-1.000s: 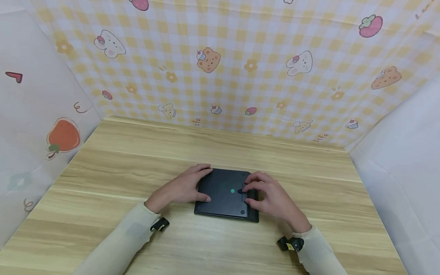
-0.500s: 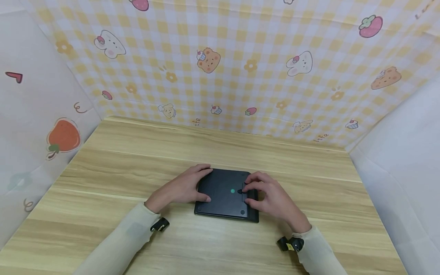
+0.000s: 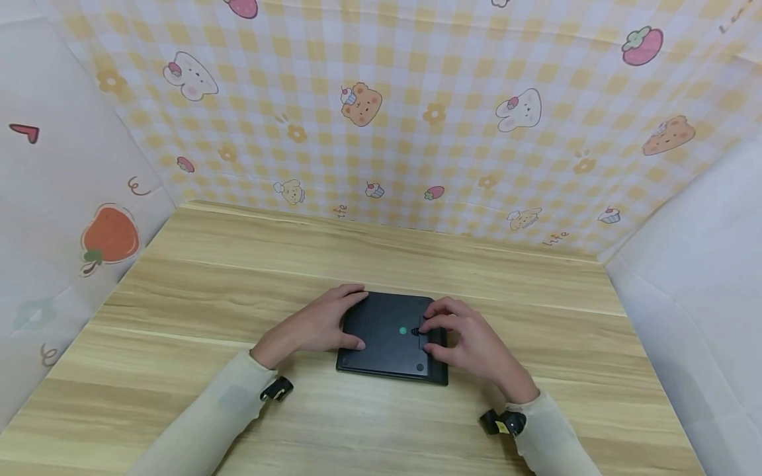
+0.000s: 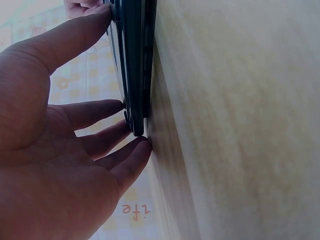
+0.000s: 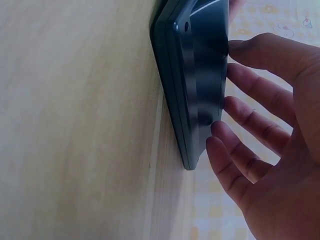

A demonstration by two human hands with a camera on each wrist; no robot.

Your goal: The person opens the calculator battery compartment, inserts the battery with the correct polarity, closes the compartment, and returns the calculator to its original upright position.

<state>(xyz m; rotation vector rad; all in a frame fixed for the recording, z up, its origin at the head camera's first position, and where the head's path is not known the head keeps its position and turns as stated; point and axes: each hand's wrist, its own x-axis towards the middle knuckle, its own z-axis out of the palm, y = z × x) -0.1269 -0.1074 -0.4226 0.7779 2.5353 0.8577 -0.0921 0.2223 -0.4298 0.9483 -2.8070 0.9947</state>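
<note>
A black calculator [image 3: 383,334] lies face down on the wooden table, its back showing a green dot [image 3: 403,330], small round feet and a battery cover with a ridged latch [image 3: 415,331] near the right end. My left hand [image 3: 324,324] rests spread on its left part, thumb on the back and fingers at the far left corner. My right hand [image 3: 467,334] has its fingertips on the battery cover, a finger at the latch and the thumb nearer me. In the right wrist view, those fingers are gently bent against the thick end of the calculator [image 5: 200,75].
The wooden table [image 3: 238,264] reaches back to a yellow checked cloth [image 3: 405,145] with cartoon prints. White cloth walls [image 3: 53,172] stand at both sides. A black wrist camera [image 3: 276,389] sits on the left sleeve, another camera [image 3: 503,422] on the right one.
</note>
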